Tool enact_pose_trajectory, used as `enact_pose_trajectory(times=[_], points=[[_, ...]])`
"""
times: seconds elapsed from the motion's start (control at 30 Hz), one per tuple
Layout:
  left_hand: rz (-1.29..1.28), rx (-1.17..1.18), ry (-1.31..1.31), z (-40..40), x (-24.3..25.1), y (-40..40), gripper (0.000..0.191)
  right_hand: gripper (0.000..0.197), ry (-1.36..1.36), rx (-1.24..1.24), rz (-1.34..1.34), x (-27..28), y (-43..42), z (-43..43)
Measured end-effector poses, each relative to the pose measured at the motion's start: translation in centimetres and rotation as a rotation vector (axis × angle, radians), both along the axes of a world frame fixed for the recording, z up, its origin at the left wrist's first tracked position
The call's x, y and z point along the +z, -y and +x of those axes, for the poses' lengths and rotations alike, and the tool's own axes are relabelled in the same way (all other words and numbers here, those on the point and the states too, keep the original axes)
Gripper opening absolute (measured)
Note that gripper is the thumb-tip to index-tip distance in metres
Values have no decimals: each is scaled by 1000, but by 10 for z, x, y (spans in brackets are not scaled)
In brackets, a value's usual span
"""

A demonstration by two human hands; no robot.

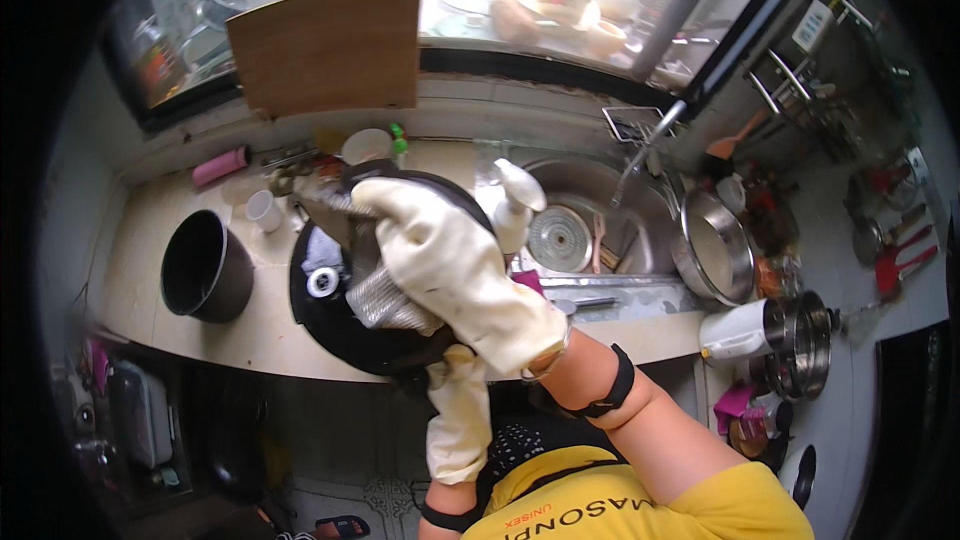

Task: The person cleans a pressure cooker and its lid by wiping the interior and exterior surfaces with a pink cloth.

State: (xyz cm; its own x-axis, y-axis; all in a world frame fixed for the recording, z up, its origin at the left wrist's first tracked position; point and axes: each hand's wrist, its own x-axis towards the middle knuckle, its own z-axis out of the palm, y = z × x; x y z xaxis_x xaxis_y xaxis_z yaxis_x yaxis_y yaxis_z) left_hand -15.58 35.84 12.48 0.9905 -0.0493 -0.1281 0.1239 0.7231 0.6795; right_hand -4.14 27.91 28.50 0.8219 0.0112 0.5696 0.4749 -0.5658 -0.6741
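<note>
A black round appliance (322, 334), seemingly an electric cooker, stands on the counter near its front edge. A grey cloth and a white ring-shaped part (322, 283) show at its left side. My right hand (427, 240), in a cream rubber glove, reaches across it and holds a silvery-grey mesh cloth (390, 304) against it. The cloth partly hides under the glove. My left hand (459, 382), gloved the same way, is at the appliance's front edge; its fingers are mostly hidden. A black inner pot (244, 277) stands to the left.
A white pump bottle (514, 214) stands between the appliance and the steel sink (645, 229). A steel basin (716, 247) and a white jug (731, 330) are at the right. A white cup (264, 211) and pink cylinder (221, 166) sit at the back left. A wooden board (330, 49) leans on the window.
</note>
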Motion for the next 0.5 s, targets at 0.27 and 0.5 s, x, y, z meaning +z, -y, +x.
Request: enact_pose_trajectory(times=[0.27,0.5], points=[[-104,88,-56,-3,-4,10,54,38,99,-480,159,-3,224,-67],[978,339,184,-39,36,30,46,42,-621,-696,-15,-104,324,-85]])
